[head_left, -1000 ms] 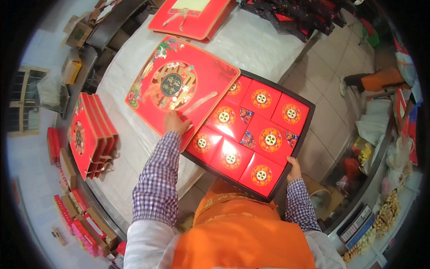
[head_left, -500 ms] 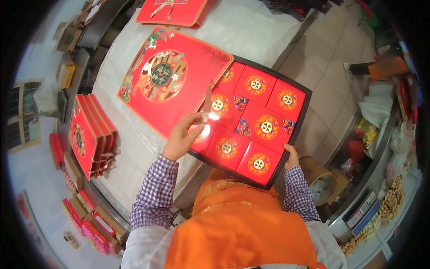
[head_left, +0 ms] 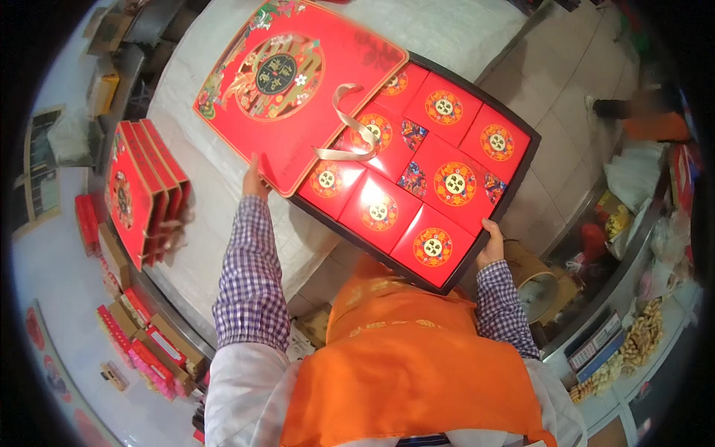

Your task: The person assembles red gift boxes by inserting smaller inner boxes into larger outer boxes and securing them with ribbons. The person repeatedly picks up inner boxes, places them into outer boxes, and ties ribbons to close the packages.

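A red gift bag [head_left: 328, 37] with a round gold-and-black emblem and a ribbon handle [head_left: 344, 153] lies tilted on the cloth-covered table. Out of its open end reaches a black-edged tray [head_left: 521, 160] filled with square red boxes [head_left: 454, 183] that bear round patterns. The tray's far-left part is hidden inside the bag. My left hand [head_left: 255, 179] grips the bag's near edge by the opening, its fingers partly hidden beneath. At the tray's near right corner, my right hand [head_left: 491, 244] holds the rim, thumb on top.
Several folded red gift bags [head_left: 145, 194] stand at the table's left. Shelves with cartons [head_left: 153, 350] line the left side. On the right are a round bin [head_left: 538, 287], plastic bags and a counter. Another person's orange garment [head_left: 655, 127] shows at the far right.
My left hand has let go of the ribbon and moved left to the bag's near edge. The ribbon now droops over the boxes. Bag and tray have shifted away from me in the view.
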Action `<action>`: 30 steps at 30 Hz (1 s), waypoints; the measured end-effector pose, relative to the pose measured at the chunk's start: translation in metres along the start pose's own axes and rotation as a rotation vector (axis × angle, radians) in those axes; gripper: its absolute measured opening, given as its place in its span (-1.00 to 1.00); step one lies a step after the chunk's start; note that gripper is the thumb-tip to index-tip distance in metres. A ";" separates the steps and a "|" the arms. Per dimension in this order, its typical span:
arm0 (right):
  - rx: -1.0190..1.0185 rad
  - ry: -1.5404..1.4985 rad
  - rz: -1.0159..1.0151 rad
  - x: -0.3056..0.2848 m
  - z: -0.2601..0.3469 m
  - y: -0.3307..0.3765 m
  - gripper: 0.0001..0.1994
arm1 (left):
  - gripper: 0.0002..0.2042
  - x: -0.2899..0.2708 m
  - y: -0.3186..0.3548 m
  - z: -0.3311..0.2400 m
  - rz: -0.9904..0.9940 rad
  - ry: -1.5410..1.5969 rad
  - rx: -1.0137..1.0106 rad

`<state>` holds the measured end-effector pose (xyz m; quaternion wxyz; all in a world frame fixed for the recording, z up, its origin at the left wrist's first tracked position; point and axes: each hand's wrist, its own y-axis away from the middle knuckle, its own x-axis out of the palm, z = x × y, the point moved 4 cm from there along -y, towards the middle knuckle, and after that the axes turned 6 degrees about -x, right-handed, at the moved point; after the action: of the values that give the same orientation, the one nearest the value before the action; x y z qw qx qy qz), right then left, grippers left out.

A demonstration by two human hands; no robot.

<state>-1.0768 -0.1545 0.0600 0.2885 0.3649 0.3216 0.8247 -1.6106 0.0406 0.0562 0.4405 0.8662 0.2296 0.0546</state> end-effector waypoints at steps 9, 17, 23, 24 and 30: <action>0.003 -0.040 0.034 0.012 0.007 0.010 -0.52 | -0.39 0.020 -0.004 0.002 0.105 0.233 0.055; 0.047 -0.090 -0.022 0.001 -0.003 0.007 -0.66 | -0.47 0.007 0.004 -0.011 0.137 0.224 0.000; 0.034 -0.116 0.043 0.001 -0.007 0.001 -0.52 | -0.47 0.006 0.019 -0.029 0.129 0.215 -0.078; 0.056 -0.125 0.062 0.002 -0.009 0.002 -0.54 | -0.47 0.002 0.018 -0.034 0.121 0.225 -0.062; 0.023 -0.109 0.066 0.011 -0.002 0.008 -0.56 | -0.49 0.015 0.014 -0.043 0.183 0.231 -0.028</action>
<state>-1.0866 -0.1519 0.0693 0.2743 0.4231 0.3028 0.8088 -1.6051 0.0716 0.0921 0.4164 0.8652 0.1983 0.1970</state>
